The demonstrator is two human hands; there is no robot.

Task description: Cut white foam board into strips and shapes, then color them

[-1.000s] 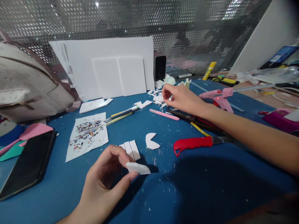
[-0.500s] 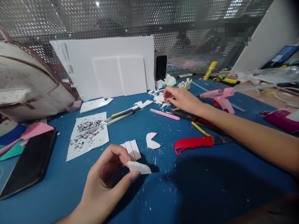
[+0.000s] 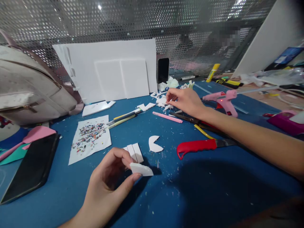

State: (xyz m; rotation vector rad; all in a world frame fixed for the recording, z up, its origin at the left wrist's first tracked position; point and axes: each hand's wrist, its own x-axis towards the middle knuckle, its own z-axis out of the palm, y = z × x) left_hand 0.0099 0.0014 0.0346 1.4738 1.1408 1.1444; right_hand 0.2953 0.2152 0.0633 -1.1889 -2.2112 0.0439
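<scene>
Pinched between thumb and fingertips, a small white foam piece [image 3: 141,169] sits in the left hand [image 3: 108,183] at lower centre of the frame. Further up, right of centre, the right hand [image 3: 185,100] reaches into a heap of white foam scraps [image 3: 161,100], fingertips closed on one, beside the pink glue gun [image 3: 223,98].

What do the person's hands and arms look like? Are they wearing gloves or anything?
No gloves. The left hand and the right hand are both bare, with no rings, bracelet or watch to be seen. The right forearm is bare too, with no sleeve up to the picture's edge. Only a little of the left wrist shows, also uncovered. The fingernails look short.
</scene>
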